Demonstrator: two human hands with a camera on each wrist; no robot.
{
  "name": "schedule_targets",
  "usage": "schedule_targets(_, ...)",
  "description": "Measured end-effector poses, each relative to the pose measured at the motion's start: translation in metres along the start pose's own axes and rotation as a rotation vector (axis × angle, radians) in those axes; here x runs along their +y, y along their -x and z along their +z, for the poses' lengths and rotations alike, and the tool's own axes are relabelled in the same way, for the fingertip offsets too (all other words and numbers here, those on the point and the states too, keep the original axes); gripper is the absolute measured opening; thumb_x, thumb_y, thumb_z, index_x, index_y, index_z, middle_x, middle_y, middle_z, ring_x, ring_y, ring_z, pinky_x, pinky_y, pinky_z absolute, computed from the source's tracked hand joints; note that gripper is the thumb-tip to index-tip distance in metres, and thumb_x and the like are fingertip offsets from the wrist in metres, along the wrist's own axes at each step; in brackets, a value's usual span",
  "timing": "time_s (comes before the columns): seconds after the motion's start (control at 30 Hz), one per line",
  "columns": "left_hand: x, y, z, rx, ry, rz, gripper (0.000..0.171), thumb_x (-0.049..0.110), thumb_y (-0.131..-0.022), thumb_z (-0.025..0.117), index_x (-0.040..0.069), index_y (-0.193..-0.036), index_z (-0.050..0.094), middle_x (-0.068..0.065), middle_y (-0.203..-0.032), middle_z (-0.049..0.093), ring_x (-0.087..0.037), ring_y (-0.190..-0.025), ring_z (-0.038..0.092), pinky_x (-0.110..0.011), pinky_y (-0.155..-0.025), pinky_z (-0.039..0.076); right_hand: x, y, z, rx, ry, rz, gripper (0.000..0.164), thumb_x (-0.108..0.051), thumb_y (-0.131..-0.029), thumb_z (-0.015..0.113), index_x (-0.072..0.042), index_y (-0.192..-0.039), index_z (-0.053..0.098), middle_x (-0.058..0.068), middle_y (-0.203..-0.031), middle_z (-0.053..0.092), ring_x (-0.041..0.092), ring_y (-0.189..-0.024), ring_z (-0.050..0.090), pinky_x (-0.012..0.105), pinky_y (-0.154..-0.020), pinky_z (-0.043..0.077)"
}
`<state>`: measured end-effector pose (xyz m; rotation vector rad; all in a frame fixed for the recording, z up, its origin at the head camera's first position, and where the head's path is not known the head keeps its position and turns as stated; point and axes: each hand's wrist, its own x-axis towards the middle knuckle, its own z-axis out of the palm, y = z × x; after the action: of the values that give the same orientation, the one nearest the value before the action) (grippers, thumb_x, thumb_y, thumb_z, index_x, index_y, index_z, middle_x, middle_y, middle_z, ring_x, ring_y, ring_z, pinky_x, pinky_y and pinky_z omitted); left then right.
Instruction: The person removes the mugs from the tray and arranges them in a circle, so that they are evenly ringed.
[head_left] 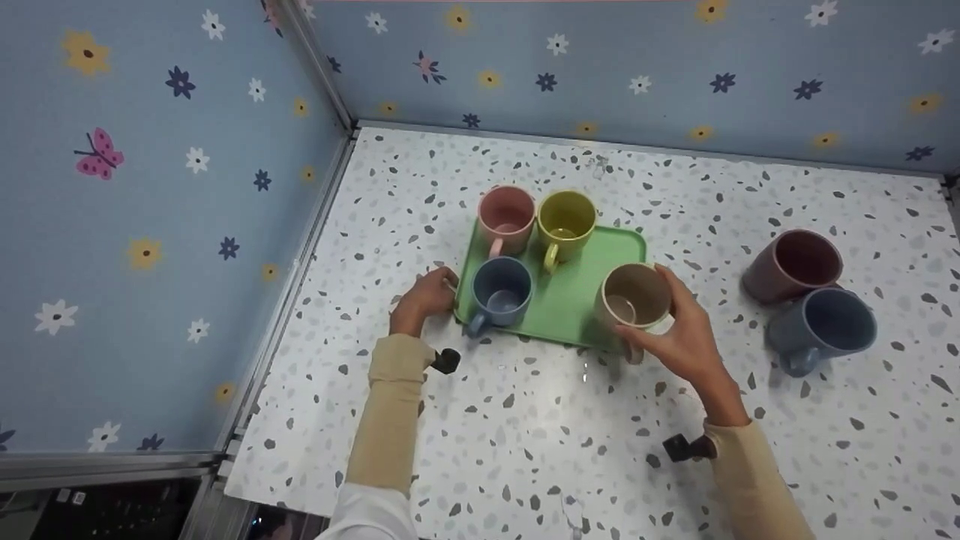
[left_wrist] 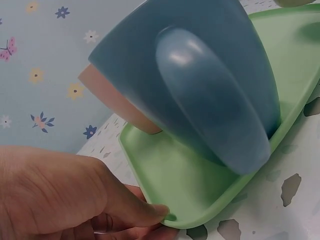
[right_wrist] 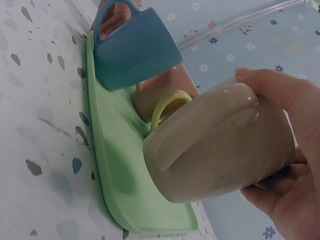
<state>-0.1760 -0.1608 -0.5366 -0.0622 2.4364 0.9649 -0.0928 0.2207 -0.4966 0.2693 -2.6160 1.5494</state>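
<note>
My right hand (head_left: 686, 337) grips a beige mug (right_wrist: 220, 150) by its body, held just above the right part of a green tray (head_left: 570, 300). Its handle points toward me in the head view. At the tray's left corner, my left hand (left_wrist: 75, 195) pinches the rim, with the thumb on top and fingers below. On the tray stand a pink mug (head_left: 507, 225), a yellow mug (head_left: 568, 225) and a blue mug (left_wrist: 210, 90). The blue mug is nearest my left hand, its handle turned to the near side.
To the right of the tray, a dark red mug (head_left: 787, 266) and a second blue mug (head_left: 821, 330) stand close together on the speckled table (head_left: 480, 450). Flowered walls (head_left: 600, 67) border the table at the back and left.
</note>
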Motion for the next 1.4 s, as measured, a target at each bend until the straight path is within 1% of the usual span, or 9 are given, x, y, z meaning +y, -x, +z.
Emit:
schedule_targets(0.17,-0.002,-0.001,0.001,-0.001,-0.009,0.013,0.038,0.005,-0.081,0.048,0.001,-0.118,0.055,-0.021,-0.117,0.059,-0.033,-0.116,0.05,-0.043,-0.106,0.034,0.006,0.011,-0.012,0.052,0.042,0.058,0.1,-0.022,-0.064,0.089,-0.008,-0.146,0.035,0.015,-0.143,0.045,0.032,-0.127,0.047,0.049,-0.104,0.038)
schedule_targets(0.27,-0.002,-0.001,0.002,-0.012,0.003,0.01,0.038,0.003,-0.081,0.047,0.001,-0.119,0.054,-0.02,-0.112,0.058,-0.031,-0.106,0.052,-0.042,-0.101,0.038,0.011,0.018,-0.019,0.076,0.083,0.083,0.1,-0.023,-0.064,0.089,-0.007,-0.146,0.034,0.015,-0.143,0.045,0.032,-0.127,0.048,0.046,-0.104,0.039)
schedule_targets(0.4,-0.002,-0.001,0.003,-0.021,0.014,-0.006,0.037,0.003,-0.082,0.047,0.002,-0.119,0.054,-0.017,-0.106,0.058,-0.026,-0.092,0.05,-0.04,-0.089,0.041,0.018,0.027,-0.029,0.098,0.112,0.095,0.099,-0.022,-0.063,0.089,-0.008,-0.146,0.036,0.013,-0.139,0.049,0.03,-0.122,0.051,0.031,-0.101,0.042)
schedule_targets(0.5,-0.003,-0.002,0.003,-0.013,0.002,-0.012,0.036,0.004,-0.083,0.048,0.003,-0.118,0.055,-0.017,-0.108,0.058,-0.026,-0.094,0.051,-0.039,-0.09,0.041,0.021,0.034,-0.035,0.116,0.113,0.098,0.099,-0.021,-0.063,0.09,-0.011,-0.146,0.037,0.011,-0.136,0.052,0.028,-0.119,0.053,0.017,-0.095,0.04)
schedule_targets(0.6,-0.002,-0.002,0.003,-0.017,0.002,-0.025,0.035,0.004,-0.084,0.047,0.003,-0.118,0.054,-0.018,-0.115,0.058,-0.028,-0.1,0.051,-0.041,-0.094,0.04,0.022,0.039,-0.039,0.147,0.1,0.092,0.098,-0.019,-0.062,0.09,-0.011,-0.145,0.039,0.01,-0.135,0.053,0.026,-0.118,0.053,0.013,-0.094,0.039)
schedule_targets(0.73,-0.002,-0.003,0.003,-0.024,0.006,-0.039,0.035,0.005,-0.086,0.045,0.004,-0.119,0.054,-0.017,-0.122,0.057,-0.029,-0.106,0.05,-0.042,-0.097,0.039,0.024,0.046,-0.044,0.198,0.09,0.102,0.096,-0.014,-0.06,0.091,-0.01,-0.142,0.042,0.009,-0.133,0.053,0.023,-0.118,0.051,0.013,-0.096,0.038)
schedule_targets(1.0,-0.001,-0.003,0.003,-0.021,0.003,-0.039,0.037,0.005,-0.084,0.045,0.004,-0.12,0.054,-0.018,-0.123,0.057,-0.03,-0.11,0.05,-0.042,-0.1,0.038,0.021,0.062,-0.053,0.296,0.138,0.196,0.093,-0.012,-0.058,0.091,-0.01,-0.139,0.045,0.011,-0.129,0.054,0.024,-0.113,0.052,0.018,-0.09,0.04)
schedule_targets(1.23,0.001,-0.002,0.001,-0.029,0.006,-0.06,0.036,0.007,-0.085,0.048,0.006,-0.12,0.054,-0.017,-0.121,0.057,-0.029,-0.106,0.05,-0.042,-0.098,0.039,0.029,0.077,-0.062,0.359,0.224,0.337,0.094,-0.022,-0.06,0.09,-0.01,-0.141,0.042,0.014,-0.134,0.045,0.024,-0.118,0.044,0.045,-0.097,0.04)
schedule_targets(1.4,0.002,-0.001,0.001,-0.031,0.007,-0.057,0.035,0.007,-0.086,0.048,0.005,-0.121,0.054,-0.018,-0.114,0.059,-0.027,-0.099,0.051,-0.041,-0.093,0.041,0.03,0.084,-0.065,0.395,0.245,0.389,0.091,-0.024,-0.061,0.09,-0.006,-0.137,0.044,0.017,-0.13,0.047,0.027,-0.117,0.042,0.049,-0.096,0.033)
